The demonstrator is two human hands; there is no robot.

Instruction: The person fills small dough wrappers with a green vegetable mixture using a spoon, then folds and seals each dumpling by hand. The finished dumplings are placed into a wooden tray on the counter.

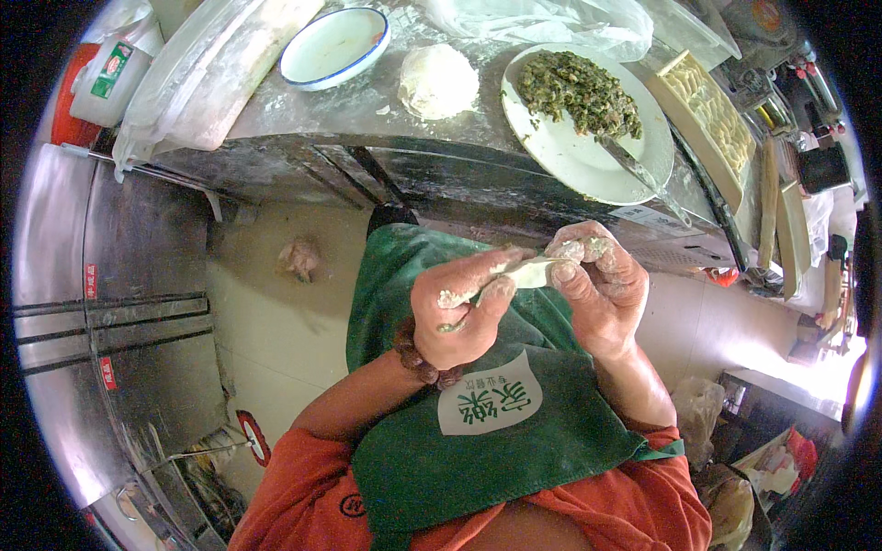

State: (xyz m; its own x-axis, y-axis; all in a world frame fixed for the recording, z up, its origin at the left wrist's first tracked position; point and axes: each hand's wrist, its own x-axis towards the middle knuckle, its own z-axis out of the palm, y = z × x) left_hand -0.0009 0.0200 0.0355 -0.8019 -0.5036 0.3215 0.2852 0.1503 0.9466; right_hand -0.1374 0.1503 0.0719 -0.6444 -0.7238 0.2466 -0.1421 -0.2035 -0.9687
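A small pale dumpling (pixel 529 273) is pinched between my two hands, above the green apron (pixel 455 468). My left hand (pixel 463 306) grips its left end, with dough smeared on the fingers. Bent fingers and thumb of my right hand (pixel 598 286) press the other end. Beyond the hands, a white plate (pixel 551 155) carries a heap of chopped green filling (pixel 579 93). A metal spatula (pixel 644 175) rests with its tip in the filling and its handle over the plate's rim. Left of the plate lies a ball of white dough (pixel 439 81).
A blue-rimmed enamel bowl (pixel 334 49) stands on the floury worktop (pixel 289 113). At the right, a wooden tray (pixel 703 127) holds rows of dumplings beside a rolling pin (pixel 767 203). A steel cabinet (pixel 148 234) is at the left. A plastic-covered board (pixel 207 76) reaches the worktop's edge.
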